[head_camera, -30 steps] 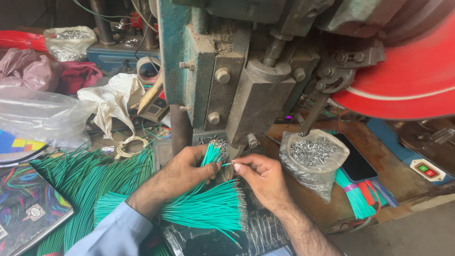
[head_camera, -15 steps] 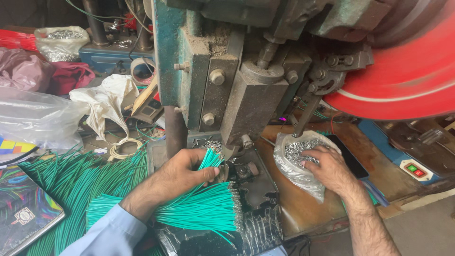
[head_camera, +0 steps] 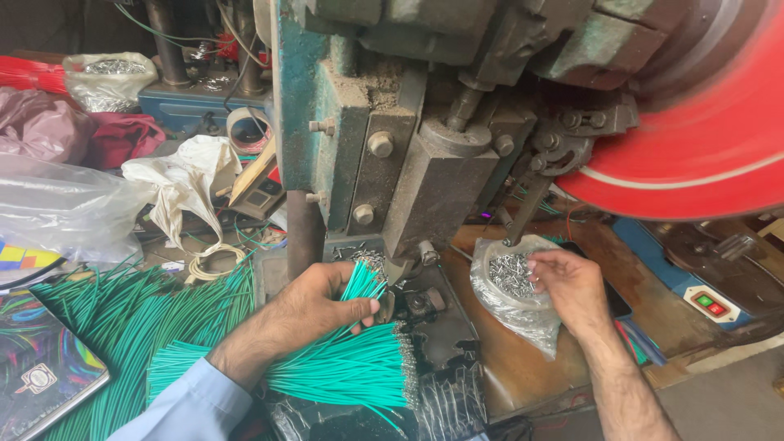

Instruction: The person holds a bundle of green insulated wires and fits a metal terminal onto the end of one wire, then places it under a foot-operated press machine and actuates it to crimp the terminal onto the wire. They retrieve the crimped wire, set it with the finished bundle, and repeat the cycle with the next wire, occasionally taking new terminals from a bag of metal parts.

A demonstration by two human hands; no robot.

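My left hand (head_camera: 306,314) grips a small bunch of green wires (head_camera: 359,284), their tips pointing up toward the base of the grey press machine (head_camera: 425,163). Under that hand lies a thick bundle of green wires with stripped ends (head_camera: 351,371). My right hand (head_camera: 567,286) reaches into a clear plastic bag of small metal terminals (head_camera: 510,282), fingertips among the pieces; whether it pinches one is hidden.
A large pile of green wires (head_camera: 122,327) spreads at the left. A red flywheel (head_camera: 702,147) spins at the upper right. A switch box with green and red buttons (head_camera: 709,304) sits at the right. Plastic bags (head_camera: 65,212) and a white cloth (head_camera: 184,184) crowd the left bench.
My right hand left the wire tips by my left hand and moved right into the bag of terminals. My left hand keeps its grip on the wires.
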